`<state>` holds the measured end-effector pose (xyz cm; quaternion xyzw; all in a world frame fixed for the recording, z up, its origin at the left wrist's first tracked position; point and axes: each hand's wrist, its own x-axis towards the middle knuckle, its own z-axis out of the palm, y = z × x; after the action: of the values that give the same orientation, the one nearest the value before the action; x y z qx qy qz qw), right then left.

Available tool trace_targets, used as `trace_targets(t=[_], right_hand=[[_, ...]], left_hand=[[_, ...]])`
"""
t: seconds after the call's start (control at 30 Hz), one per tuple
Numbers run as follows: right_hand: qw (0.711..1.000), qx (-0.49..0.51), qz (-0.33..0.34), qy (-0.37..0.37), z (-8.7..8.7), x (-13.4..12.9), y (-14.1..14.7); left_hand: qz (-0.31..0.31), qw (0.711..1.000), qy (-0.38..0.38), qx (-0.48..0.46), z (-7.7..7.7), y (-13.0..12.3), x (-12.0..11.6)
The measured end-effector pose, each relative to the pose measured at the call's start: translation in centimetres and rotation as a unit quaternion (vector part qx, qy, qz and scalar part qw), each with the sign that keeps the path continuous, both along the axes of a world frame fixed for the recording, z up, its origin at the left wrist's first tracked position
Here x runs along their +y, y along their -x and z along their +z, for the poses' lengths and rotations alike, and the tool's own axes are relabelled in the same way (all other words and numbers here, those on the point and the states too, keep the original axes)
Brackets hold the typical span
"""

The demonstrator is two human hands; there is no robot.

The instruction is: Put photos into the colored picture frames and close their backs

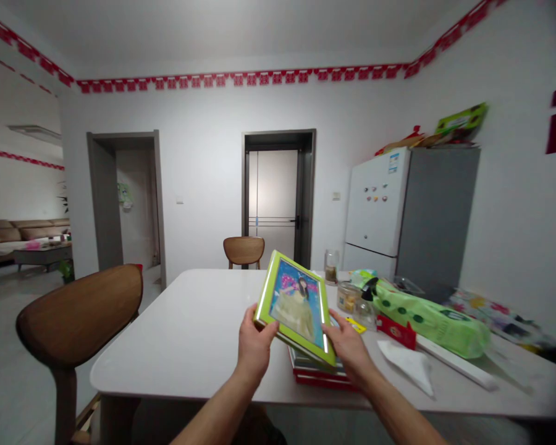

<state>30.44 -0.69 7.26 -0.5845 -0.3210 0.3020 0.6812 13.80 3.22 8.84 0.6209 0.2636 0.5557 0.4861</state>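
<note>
Both my hands hold a picture frame (301,303) with a lime-green border, tilted above the table. Behind its glossy front is a picture of a figure in a long pale dress against blue and pink. My left hand (254,340) grips the lower left edge, thumb on the front. On the right edge, my right hand (347,343) is closed with its thumb at the border. Below the picture frame lies a stack of flat red and dark items (322,378), partly hidden by it and by my right hand.
The white table (185,334) carries a glass jar (332,269), a plastic tub (347,296), a spray bottle (366,309), a green packet (435,321), a red box (396,332) and a white tissue (408,364). Wooden chairs stand left (83,315) and across (243,250). A fridge (375,204) stands behind.
</note>
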Motion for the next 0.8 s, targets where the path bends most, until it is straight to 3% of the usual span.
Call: trace_targets(t=[0.13,0.27,0.4,0.53,0.67,0.8], right_hand=[[0.972,-0.188,-0.063,0.128,-0.4,0.0,-7.5],[0.948,-0.258,-0.07,0.17,-1.8,0.4,-10.4],[0.946,-0.273,-0.04,0.17,-2.7,0.7,-10.7],[0.948,-0.264,-0.019,0.175,-3.8,-0.2,-10.4],[0.944,-0.26,-0.053,0.197,-6.1,-1.2,-9.7],[0.941,-0.276,-0.062,0.188,-7.7,0.4,-7.3]], left_hand=[[-0.028,0.995,0.044,0.087,-4.1,-3.7,0.7],[0.005,0.986,0.051,0.159,-6.6,-6.0,0.9],[0.032,0.974,0.051,0.218,-6.9,-6.4,1.5],[0.012,0.966,0.065,0.249,-7.4,-6.2,1.4],[-0.008,0.963,0.083,0.256,-8.3,-5.7,0.8],[0.01,0.964,0.097,0.247,-8.6,-4.1,1.6]])
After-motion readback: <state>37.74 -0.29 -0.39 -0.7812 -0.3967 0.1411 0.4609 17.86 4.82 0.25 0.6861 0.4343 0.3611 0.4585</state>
